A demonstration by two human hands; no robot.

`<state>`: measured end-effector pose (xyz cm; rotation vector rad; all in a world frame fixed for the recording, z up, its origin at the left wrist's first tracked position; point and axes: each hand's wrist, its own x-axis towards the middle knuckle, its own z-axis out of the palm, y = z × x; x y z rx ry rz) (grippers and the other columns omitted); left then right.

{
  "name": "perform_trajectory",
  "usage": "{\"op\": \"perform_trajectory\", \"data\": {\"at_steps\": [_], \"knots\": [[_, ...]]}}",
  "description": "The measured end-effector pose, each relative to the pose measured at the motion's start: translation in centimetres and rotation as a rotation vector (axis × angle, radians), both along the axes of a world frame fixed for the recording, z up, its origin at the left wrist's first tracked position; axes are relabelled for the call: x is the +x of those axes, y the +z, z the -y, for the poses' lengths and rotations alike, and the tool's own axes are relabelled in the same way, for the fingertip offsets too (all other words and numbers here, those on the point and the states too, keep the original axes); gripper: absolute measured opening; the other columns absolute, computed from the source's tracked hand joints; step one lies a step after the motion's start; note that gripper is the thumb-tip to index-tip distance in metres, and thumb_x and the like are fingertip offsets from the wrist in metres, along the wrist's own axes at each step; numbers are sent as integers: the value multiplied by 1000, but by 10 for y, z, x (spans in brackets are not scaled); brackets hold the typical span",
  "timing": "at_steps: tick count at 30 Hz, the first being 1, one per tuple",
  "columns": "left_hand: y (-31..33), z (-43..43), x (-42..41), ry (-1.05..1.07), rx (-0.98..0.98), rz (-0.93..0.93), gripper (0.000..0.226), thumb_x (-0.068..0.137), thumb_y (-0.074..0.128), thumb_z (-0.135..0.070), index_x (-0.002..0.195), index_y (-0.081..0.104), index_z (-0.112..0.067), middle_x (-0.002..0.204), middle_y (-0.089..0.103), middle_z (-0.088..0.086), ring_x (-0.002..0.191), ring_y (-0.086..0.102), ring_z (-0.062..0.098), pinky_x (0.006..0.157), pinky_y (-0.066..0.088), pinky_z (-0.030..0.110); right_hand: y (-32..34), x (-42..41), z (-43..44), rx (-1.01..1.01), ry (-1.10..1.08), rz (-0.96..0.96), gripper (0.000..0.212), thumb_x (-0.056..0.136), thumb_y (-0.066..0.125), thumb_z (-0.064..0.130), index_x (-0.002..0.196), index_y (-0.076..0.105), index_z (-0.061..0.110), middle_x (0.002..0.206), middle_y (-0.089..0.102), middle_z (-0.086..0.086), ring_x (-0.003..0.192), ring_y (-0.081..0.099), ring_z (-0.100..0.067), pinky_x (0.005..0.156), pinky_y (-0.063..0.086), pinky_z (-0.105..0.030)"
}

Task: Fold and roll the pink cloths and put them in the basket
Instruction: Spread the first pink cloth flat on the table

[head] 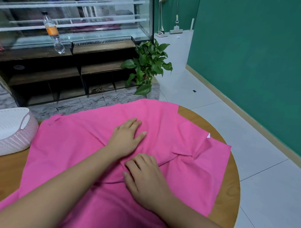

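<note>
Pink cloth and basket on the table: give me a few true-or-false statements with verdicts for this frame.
1. The left hand and right hand both rest on the pink cloth. True.
2. The pink cloth is already rolled. False: it lies spread and wrinkled over the table.
3. The basket stands at the table's left edge. True.
4. The right hand grips the basket. False: it rests on the cloth, apart from the basket.

I see the cloth (68, 145) as matt pink fabric, creased, lying on a table (229, 193) of smooth wood. The basket (14, 139) looks like white plastic with a rough woven-pattern wall; the floor (248, 134) is glossy tile.
</note>
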<state>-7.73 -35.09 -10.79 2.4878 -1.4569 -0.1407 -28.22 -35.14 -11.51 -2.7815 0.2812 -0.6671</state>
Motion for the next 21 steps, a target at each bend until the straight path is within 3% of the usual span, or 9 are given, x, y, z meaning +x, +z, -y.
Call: {"op": "perform_trajectory", "data": {"at_steps": [6, 10, 13, 16, 21], "knots": [[-18, -19, -36, -88, 34, 61, 88, 92, 8, -77, 164, 30, -32, 174, 20, -5, 162, 11, 16, 127, 15, 46, -14, -36, -27, 125, -133, 12, 35, 106, 48, 39, 136, 60, 23, 136, 57, 4, 137, 47, -19, 115, 34, -45], [-20, -23, -44, -125, 17, 56, 84, 94, 11, -77, 164, 31, -35, 174, 20, -7, 161, 11, 14, 128, 14, 45, -5, -53, -29, 281, -93, 42, 39, 105, 54, 37, 143, 56, 26, 143, 51, 10, 138, 43, -10, 118, 31, -38], [-17, -18, -35, -110, 1, 34, 84, 93, 11, -78, 162, 35, -36, 173, 25, -8, 160, 16, 14, 126, 18, 43, 22, -44, 14, 268, -119, 121, 32, 104, 57, 25, 136, 61, 22, 135, 58, 6, 128, 52, -14, 113, 37, -34], [-16, -12, -27, -106, 3, 57, 81, 95, 13, -78, 162, 34, -36, 173, 25, -8, 160, 17, 14, 125, 19, 44, 50, -22, 94, 307, -291, 147, 25, 100, 56, 16, 122, 67, 17, 119, 66, -1, 112, 59, -21, 102, 46, -39], [-16, -8, -24, -107, -10, 51, 66, 105, 27, -69, 163, 32, -37, 173, 22, -10, 161, 13, 12, 126, 16, 42, 62, 10, 237, 420, -643, -119, 12, 92, 57, 16, 91, 69, 18, 93, 73, -2, 93, 67, -28, 77, 53, -37]]}}
